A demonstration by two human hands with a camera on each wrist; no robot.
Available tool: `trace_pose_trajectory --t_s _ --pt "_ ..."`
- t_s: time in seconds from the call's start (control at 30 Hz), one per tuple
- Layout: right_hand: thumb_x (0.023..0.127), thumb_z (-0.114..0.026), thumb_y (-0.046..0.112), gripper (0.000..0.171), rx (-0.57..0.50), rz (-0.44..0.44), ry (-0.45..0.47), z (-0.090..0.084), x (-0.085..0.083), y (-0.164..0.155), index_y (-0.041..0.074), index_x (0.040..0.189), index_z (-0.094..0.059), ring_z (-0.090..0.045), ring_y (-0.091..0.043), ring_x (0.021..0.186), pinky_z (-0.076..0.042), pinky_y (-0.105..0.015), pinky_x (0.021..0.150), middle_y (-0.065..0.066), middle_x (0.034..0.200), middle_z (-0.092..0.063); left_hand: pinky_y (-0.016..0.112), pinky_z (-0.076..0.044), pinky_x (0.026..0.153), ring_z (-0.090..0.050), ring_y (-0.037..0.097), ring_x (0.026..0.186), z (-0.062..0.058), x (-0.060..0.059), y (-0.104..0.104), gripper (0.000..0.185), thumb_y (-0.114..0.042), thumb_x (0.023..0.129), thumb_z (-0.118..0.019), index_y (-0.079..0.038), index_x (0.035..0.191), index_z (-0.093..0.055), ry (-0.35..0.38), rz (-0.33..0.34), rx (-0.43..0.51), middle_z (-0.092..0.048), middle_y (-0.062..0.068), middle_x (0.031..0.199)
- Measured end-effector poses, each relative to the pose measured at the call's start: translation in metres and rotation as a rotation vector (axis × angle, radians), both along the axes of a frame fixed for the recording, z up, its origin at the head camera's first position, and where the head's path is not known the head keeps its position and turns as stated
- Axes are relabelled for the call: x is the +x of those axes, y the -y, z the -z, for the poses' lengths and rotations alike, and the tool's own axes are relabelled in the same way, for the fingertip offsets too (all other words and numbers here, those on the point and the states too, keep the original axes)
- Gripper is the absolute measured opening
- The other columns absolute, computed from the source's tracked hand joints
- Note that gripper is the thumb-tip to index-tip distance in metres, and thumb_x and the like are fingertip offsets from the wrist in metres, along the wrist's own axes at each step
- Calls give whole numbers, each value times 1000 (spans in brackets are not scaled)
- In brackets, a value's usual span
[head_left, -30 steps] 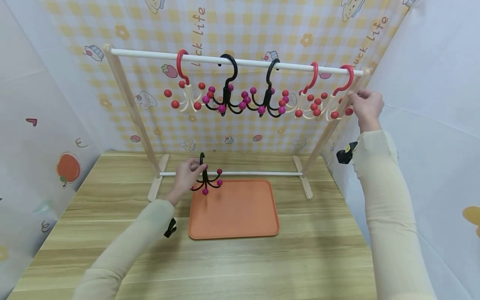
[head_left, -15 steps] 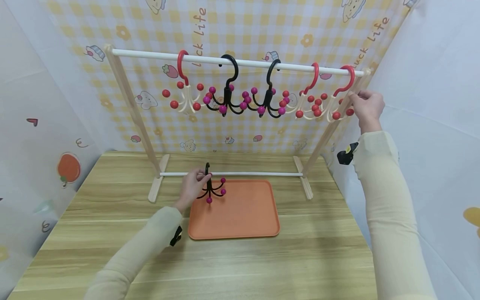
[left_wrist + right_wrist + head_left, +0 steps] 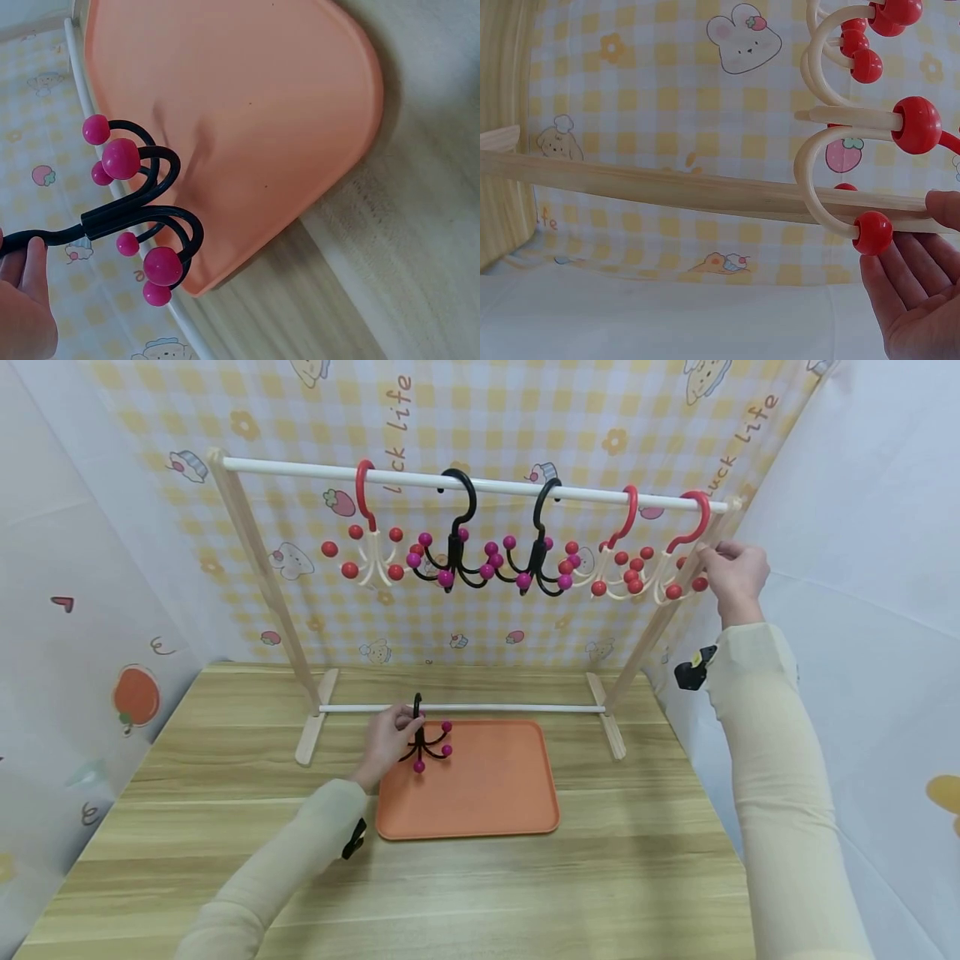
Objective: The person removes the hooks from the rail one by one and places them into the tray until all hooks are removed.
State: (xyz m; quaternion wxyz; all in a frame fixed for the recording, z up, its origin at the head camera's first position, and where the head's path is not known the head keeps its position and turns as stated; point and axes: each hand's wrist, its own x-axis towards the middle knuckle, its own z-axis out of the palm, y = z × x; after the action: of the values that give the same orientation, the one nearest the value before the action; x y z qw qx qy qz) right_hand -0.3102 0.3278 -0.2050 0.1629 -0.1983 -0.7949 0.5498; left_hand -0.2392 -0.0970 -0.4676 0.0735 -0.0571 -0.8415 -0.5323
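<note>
**Two hands, two claw hooks: one over the tray, one on the rail**

Nearest to me lies the pale wooden tabletop (image 3: 480, 893), and on it the flat orange plastic tray (image 3: 487, 793). My left hand (image 3: 390, 739) hovers at the tray's near-left corner, fingers and thumb pinched on the stem of a small black claw hook with magenta ball tips (image 3: 426, 743). The left wrist view shows the hook (image 3: 142, 217) held clear above the tray (image 3: 247, 112), its prongs pointing out over the tray's edge; I cannot tell whether any ball touches the surface.

Behind the tray runs the thin white lower bar (image 3: 510, 707) of the light wooden rack (image 3: 255, 568). Up on the white top rail (image 3: 420, 479) hang five more hooks: a cream one with red balls at the left, two black ones in the middle, two cream ones at the right.

My right hand (image 3: 733, 572) is raised at the rack's right post, fingertips on the rightmost cream claw hook with a red top (image 3: 678, 568). In the right wrist view the fingers (image 3: 911, 292) lie loosely straight, just under a red ball, clamped on nothing.
</note>
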Motion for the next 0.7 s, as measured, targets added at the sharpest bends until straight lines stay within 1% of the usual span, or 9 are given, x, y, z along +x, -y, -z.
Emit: trace_pose_trajectory --t_s 0.1,0.2,0.37,0.57,0.7 --pt "78 -59 42 55 -6 -4 -9 0 0 0 15 125 -51 -46 -13 102 -33 -26 94 1 122 -51 37 -49 67 -62 29 80 2 1 -2 10 -8 84 -60 0 89 -59 -11 9 12 -64 20 85" --pt "77 -60 43 55 -4 -3 -15 0 1 0 15 124 -52 -46 -12 99 -34 -26 94 0 120 -51 37 -49 66 -61 31 81 5 2 -3 11 -8 84 -59 1 90 -59 -5 10 24 -64 20 85" --pt "77 -60 44 56 3 -2 -16 0 1 1 15 123 -53 -46 -11 97 -34 -26 93 0 119 -51 33 -50 66 -62 25 81 8 3 -3 14 -11 84 -61 0 92 -59 -1 -8 15 -65 16 86" --pt "77 -59 44 55 -5 -1 -7 0 1 0 15 124 -52 -46 -11 99 -33 -27 94 1 121 -50 32 -50 68 -62 25 85 9 4 -3 19 -10 83 -61 4 96 -59 -21 -4 10 -64 17 91" --pt "78 -59 43 55 -9 -1 -1 -1 1 1 15 125 -51 -46 -12 102 -32 -27 95 1 123 -50 32 -50 70 -61 25 88 7 4 0 26 -16 84 -61 3 102 -58 10 14 16 -63 17 96"
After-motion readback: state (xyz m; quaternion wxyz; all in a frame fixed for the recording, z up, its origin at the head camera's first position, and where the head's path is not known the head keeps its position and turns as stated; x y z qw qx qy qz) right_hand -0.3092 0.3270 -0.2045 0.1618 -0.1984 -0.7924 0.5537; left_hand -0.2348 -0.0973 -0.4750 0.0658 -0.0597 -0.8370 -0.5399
